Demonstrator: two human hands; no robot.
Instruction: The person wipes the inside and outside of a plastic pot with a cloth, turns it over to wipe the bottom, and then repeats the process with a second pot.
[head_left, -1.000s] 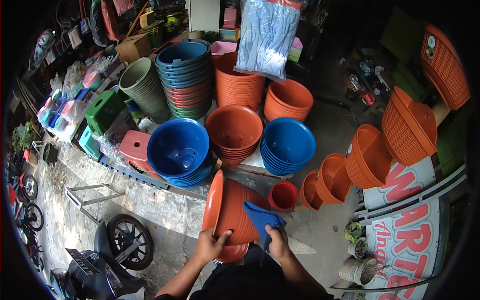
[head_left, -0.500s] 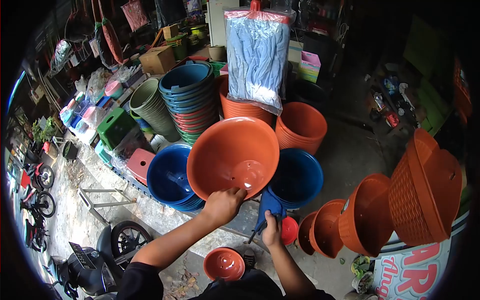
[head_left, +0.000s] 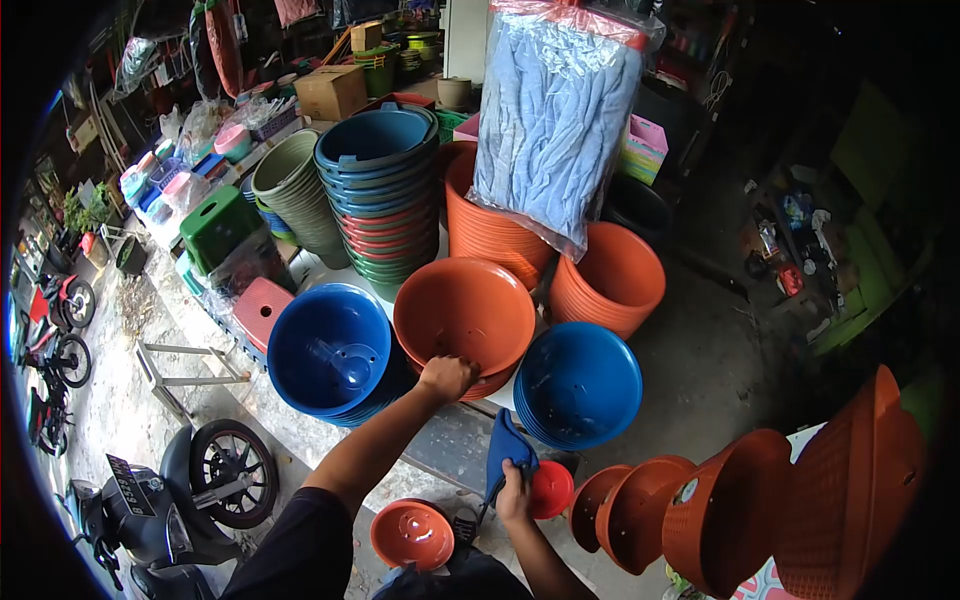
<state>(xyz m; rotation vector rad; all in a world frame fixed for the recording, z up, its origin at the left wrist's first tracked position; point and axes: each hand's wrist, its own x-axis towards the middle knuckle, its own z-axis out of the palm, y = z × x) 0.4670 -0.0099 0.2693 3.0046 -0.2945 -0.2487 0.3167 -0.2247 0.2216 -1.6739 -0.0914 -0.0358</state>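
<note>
My left hand (head_left: 446, 377) grips the near rim of an orange plastic pot (head_left: 462, 311) that rests on top of a stack of orange pots at the middle of the display. Lower down, my right hand (head_left: 513, 495) holds a blue cloth (head_left: 506, 449); the cloth hangs in front of the ledge, apart from the pots. A stack of blue pots (head_left: 327, 345) stands left of the orange pot and another blue stack (head_left: 580, 385) stands to its right.
Tall stacks of blue, green and orange buckets (head_left: 380, 190) rise behind. A bagged blue mop head (head_left: 555, 120) hangs above. Orange baskets (head_left: 760, 510) hang at right. A small orange saucer (head_left: 412, 533) and red lid (head_left: 551, 489) lie below. Motorbikes (head_left: 170, 500) are parked at left.
My left hand has lowered the orange pot from tilted in the air onto the orange stack. My right hand with the cloth has dropped a little.
</note>
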